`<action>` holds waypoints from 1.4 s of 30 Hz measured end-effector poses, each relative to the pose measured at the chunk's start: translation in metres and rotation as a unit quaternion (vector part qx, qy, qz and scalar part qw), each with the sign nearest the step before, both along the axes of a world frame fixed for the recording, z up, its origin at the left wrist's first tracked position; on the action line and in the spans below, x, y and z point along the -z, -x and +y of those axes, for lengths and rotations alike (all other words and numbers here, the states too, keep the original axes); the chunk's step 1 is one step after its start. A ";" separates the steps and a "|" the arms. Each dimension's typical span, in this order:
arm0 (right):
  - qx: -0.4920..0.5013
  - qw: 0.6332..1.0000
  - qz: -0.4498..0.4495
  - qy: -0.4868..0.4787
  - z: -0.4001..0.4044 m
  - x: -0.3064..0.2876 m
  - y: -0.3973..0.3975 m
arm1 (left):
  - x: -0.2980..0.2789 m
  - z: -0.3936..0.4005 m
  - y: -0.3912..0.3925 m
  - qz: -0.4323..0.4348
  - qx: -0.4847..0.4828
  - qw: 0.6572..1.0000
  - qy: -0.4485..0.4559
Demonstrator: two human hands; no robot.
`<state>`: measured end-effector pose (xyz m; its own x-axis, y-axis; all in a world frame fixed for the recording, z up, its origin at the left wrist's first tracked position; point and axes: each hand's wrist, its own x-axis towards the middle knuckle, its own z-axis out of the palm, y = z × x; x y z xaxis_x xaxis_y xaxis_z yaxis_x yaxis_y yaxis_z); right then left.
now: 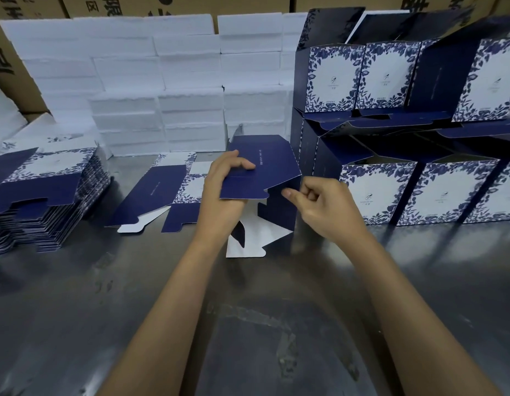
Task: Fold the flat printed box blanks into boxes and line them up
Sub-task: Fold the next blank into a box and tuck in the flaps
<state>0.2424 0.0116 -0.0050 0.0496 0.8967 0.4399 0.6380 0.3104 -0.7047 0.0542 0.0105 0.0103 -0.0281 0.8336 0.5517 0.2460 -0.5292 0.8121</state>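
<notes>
My left hand (222, 192) grips the half-folded box (265, 178) from the side, thumb on top of its dark blue flap and fingers under it. My right hand (319, 207) is loosely curled, thumb and forefinger pinching the right edge of the box. Both forearms reach forward over the grey metal bench (248, 324). One blank (159, 192) lies flat left of the box, and the stack (39, 195) is further left. Finished boxes (413, 190) stand at the right, in two tiers.
</notes>
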 end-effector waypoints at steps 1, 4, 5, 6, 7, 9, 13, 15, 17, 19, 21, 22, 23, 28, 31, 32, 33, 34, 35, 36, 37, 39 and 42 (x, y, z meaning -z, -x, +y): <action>-0.003 1.000 -0.002 -0.008 -0.001 -0.001 0.000 | -0.001 0.000 0.000 0.002 0.001 1.000 0.002; -0.009 1.000 0.000 -0.002 -0.001 -0.001 -0.001 | -0.002 0.000 -0.001 0.000 0.002 1.000 0.006; -0.007 1.000 0.005 0.002 -0.002 -0.001 -0.001 | -0.003 0.000 0.000 -0.002 0.004 1.000 0.008; -0.003 1.000 0.011 0.000 -0.002 -0.002 0.000 | -0.003 -0.001 0.000 -0.003 0.005 1.000 0.011; 0.001 1.000 0.021 -0.009 -0.003 -0.002 0.001 | -0.003 -0.001 0.000 -0.005 0.004 1.000 0.016; 0.001 0.999 0.032 -0.039 -0.003 -0.003 0.002 | -0.004 0.000 0.000 -0.010 -0.004 1.000 0.028; -0.022 0.999 0.029 -0.035 -0.003 -0.006 0.001 | -0.005 -0.001 0.000 -0.020 -0.014 0.999 0.028; -0.025 0.999 0.045 -0.006 -0.004 -0.006 0.000 | -0.005 0.000 0.001 -0.033 -0.019 0.999 0.031; -0.005 0.998 0.055 0.000 -0.005 -0.006 0.003 | -0.004 0.000 0.003 -0.046 -0.027 0.998 0.037; 0.002 0.997 0.071 0.011 -0.006 -0.007 0.005 | -0.005 0.000 0.004 -0.057 -0.027 0.997 0.047; -0.018 0.997 0.066 0.037 -0.008 -0.007 0.008 | -0.007 -0.001 0.004 -0.055 -0.025 0.997 0.054; -0.031 0.997 0.064 0.042 -0.010 -0.007 0.009 | -0.008 -0.002 0.003 -0.049 -0.022 0.997 0.057; -0.049 0.995 0.077 0.042 -0.011 -0.008 0.012 | -0.009 -0.003 0.003 -0.042 -0.016 0.997 0.061; -0.129 0.954 0.266 0.047 -0.014 -0.013 0.021 | -0.013 -0.010 0.008 0.047 0.065 0.992 0.097; -0.114 0.961 0.247 0.041 -0.014 -0.010 0.019 | -0.014 -0.010 0.016 0.106 0.114 0.976 0.150; -0.118 0.963 0.239 0.041 -0.014 -0.009 0.018 | -0.013 -0.010 0.018 0.121 0.123 0.972 0.159; -0.121 0.964 0.233 0.040 -0.014 -0.008 0.017 | -0.012 -0.009 0.020 0.129 0.131 0.969 0.168; -0.121 0.965 0.230 0.038 -0.013 -0.008 0.016 | -0.010 -0.008 0.023 0.128 0.143 0.965 0.180; -0.119 0.966 0.228 0.034 -0.012 -0.007 0.016 | -0.009 -0.006 0.026 0.120 0.160 0.960 0.194; -0.114 0.967 0.227 0.029 -0.011 -0.007 0.015 | -0.008 -0.006 0.029 0.110 0.180 0.955 0.207; -0.106 0.968 0.225 0.022 -0.010 -0.007 0.014 | -0.008 -0.005 0.032 0.106 0.198 0.951 0.214; -0.091 0.970 0.224 0.009 -0.009 -0.005 0.014 | -0.009 -0.004 0.039 0.113 0.212 0.947 0.216; -0.090 0.963 0.252 -0.003 -0.009 -0.004 0.014 | -0.013 -0.004 0.036 0.084 0.159 0.967 0.180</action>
<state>0.2282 0.0029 -0.0013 0.1025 0.9086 0.4049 0.1502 0.3883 -0.9092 0.0178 0.0060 0.0233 0.3263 0.9243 0.1979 0.2618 -0.2895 0.9207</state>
